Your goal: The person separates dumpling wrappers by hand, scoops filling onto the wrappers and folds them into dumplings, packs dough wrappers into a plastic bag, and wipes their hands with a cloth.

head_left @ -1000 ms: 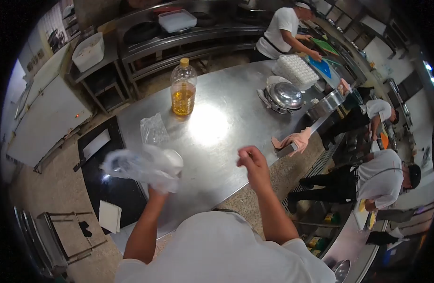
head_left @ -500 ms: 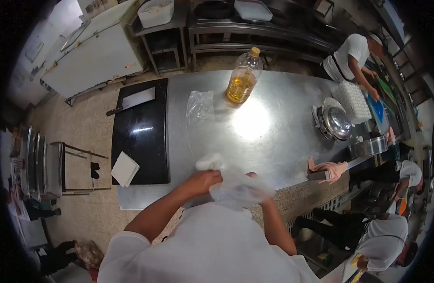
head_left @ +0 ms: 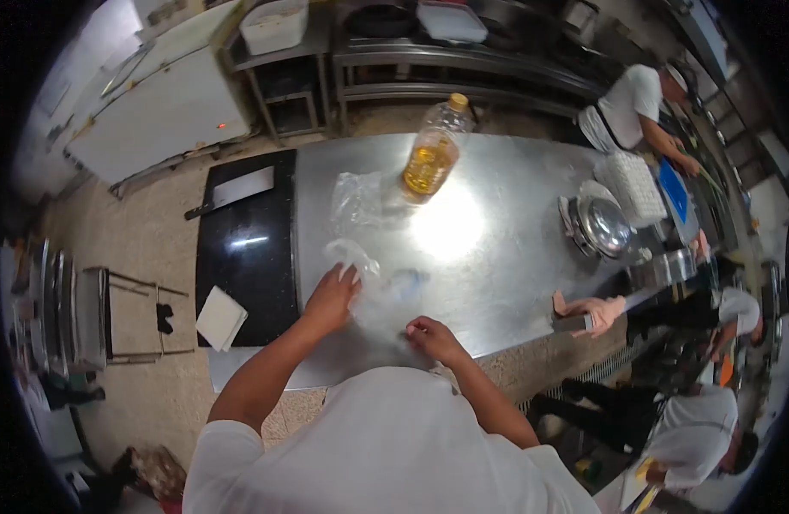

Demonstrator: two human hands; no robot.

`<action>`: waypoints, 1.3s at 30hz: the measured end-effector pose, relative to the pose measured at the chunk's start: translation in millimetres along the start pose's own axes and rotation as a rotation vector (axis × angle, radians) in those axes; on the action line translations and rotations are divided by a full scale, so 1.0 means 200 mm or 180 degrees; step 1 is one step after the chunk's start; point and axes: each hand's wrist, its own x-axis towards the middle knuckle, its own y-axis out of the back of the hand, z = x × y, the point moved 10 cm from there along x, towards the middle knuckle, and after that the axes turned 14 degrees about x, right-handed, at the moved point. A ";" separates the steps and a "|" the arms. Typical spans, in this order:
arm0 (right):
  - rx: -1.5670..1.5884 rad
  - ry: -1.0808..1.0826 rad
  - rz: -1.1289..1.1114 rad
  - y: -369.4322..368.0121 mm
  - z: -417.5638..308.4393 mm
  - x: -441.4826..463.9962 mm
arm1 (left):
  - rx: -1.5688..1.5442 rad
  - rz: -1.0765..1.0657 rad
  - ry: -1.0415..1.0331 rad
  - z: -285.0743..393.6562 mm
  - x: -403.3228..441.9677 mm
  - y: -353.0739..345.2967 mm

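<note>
A thin clear plastic bag (head_left: 381, 295) lies spread between my hands over the near part of the steel table (head_left: 514, 184), blurred in places. My left hand (head_left: 333, 300) is on its left side, with whitish plastic at the fingertips; whether they grip it is unclear. My right hand (head_left: 432, 337) has its fingers curled together at the bag's lower right edge. Beyond the hands lie another clear plastic piece (head_left: 357, 199) and an upright bottle of yellow oil (head_left: 430, 158).
Left are a black board (head_left: 250, 283), a cleaver (head_left: 243, 186) and a folded white cloth (head_left: 221, 319). Right are a lidded metal pot (head_left: 603, 226), egg trays (head_left: 636, 188) and a pink cloth (head_left: 595, 312). Co-workers (head_left: 632, 107) stand along the right side.
The bag, bunched and blurred near my body half a second ago, is now spread over the table. My left hand has moved forward and left; my right hand has come into clearer view.
</note>
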 end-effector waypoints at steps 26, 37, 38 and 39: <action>0.1754 0.1007 0.3432 1.18 0.49 -0.97 | -0.6053 0.0765 0.2598 -0.55 0.18 -0.54; 0.4370 0.1790 0.2906 2.31 0.83 -0.77 | -0.5655 0.0267 0.2526 0.45 -0.50 -0.38; 0.4429 0.1941 0.2301 2.36 0.81 -0.70 | -0.5388 0.0077 0.2243 0.56 -0.50 -0.35; 0.4573 0.1799 0.2054 2.38 0.79 -0.66 | -0.5098 -0.0064 0.2005 0.65 -0.51 -0.31</action>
